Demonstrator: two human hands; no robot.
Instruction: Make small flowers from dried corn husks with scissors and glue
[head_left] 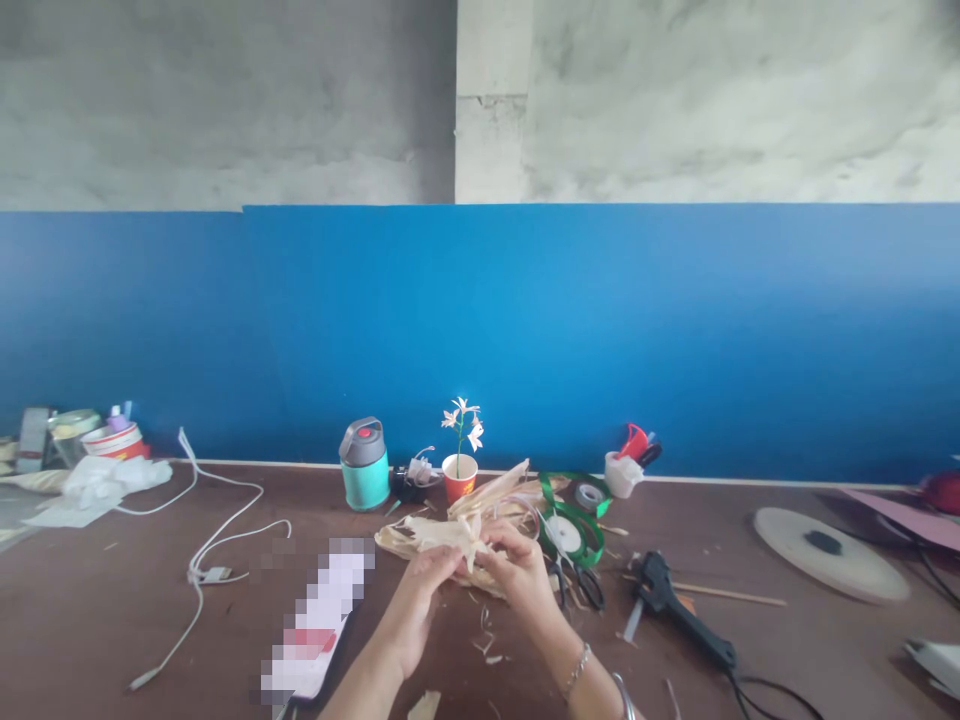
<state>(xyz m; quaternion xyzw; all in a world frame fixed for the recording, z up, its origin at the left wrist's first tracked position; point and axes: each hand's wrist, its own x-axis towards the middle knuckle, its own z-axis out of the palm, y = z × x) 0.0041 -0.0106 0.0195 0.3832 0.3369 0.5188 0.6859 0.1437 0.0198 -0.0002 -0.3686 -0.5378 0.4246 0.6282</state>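
A small pale flower (471,538), made of husk-like petals, is held between both hands above the middle of the table. My left hand (426,598) pinches it from the left, thumb and fingers pressed together. From the right, my right hand (521,575) has its fingertips closed on the same flower. Dried pale husks (491,497) lie just behind the hands. Scissors with black handles (589,588) rest right beside my right hand. Farther back, a paper cup (459,478) holds a green stem with several pale blossoms (465,415).
Green ribbon rolls (589,540) lie right of the husks, near a black glue gun (694,620) with a cable. A turquoise flask (365,480), a phone (319,630) and white cables (217,530) are at left. A round disc (832,565) lies at right.
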